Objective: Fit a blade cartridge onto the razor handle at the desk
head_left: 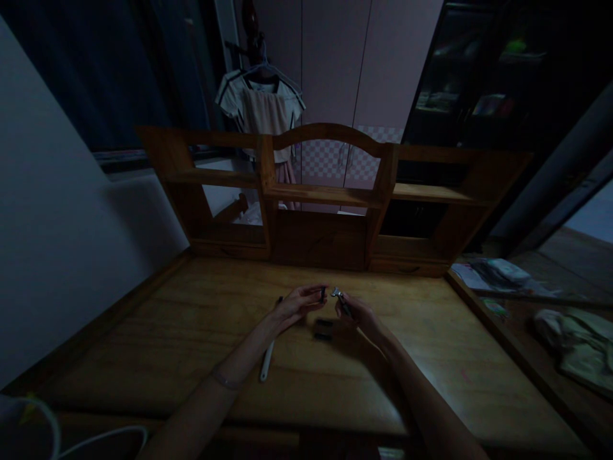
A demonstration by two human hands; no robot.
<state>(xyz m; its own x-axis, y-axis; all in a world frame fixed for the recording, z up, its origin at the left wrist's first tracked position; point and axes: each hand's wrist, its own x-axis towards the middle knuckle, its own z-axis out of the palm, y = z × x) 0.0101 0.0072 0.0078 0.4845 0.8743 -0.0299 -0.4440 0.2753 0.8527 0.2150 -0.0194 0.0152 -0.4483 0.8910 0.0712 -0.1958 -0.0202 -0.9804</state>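
Between the fingertips of my left hand [299,301] is a small black piece [322,294], held upright; its exact kind is too dark to tell. My right hand [360,313] grips a dark-handled tool with a silver T-shaped head [338,294], like a trimmer or razor. The silver head faces the black piece, with a small gap between them. Below my hands, two small black pieces [322,336] lie on the wooden desk [215,332]. A long light-coloured stick [267,363] with a dark tip lies partly hidden under my left forearm.
A wooden shelf unit [325,195] stands along the desk's back edge. At the left is a white wall [43,223]. Papers [493,273] and folded cloth [582,348] lie beyond the right edge. A white cable [100,434] curves at the lower left.
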